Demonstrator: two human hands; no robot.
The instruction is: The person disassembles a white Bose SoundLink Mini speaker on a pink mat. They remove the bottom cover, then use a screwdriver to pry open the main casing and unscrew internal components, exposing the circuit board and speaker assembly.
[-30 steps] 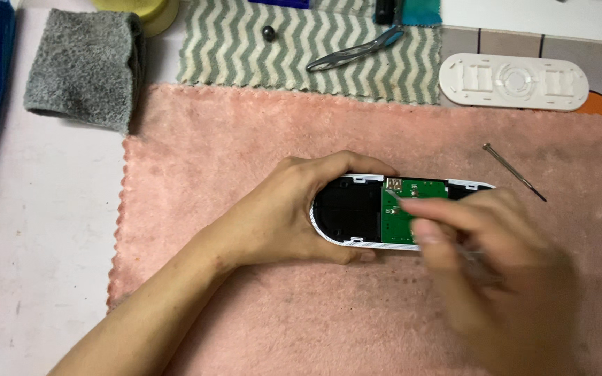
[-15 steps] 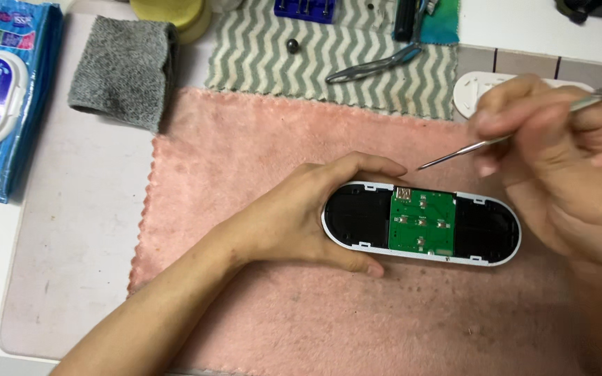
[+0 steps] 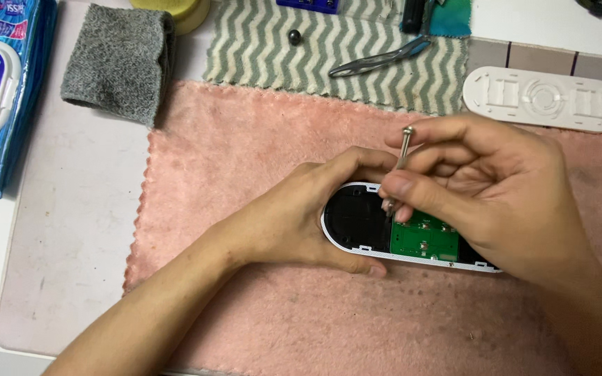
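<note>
**Screwdriver brought down to the circuit board**

On the pink towel (image 3: 245,174), an oval white case (image 3: 357,247) lies open with a green circuit board (image 3: 423,240) seated in its middle. The case's near end is cupped by the left hand (image 3: 294,223), fingers curled over the far rim and thumb along the near rim, so the grip is closed on the case. A thin metal screwdriver (image 3: 402,157) is pinched between thumb and fingers of the right hand (image 3: 496,195); half a second ago that tool was held high and off toward 2 o'clock, and now it stands nearly upright with its tip at the board's left edge. Whether the tip sits in a screw head cannot be told, since it is hidden by the thumb. It is judged that work on the board has resumed. At 1 o'clock the white back cover (image 3: 541,97) rests apart; tweezers (image 3: 377,59) lie on a striped cloth (image 3: 266,49) at 12 o'clock.
</note>
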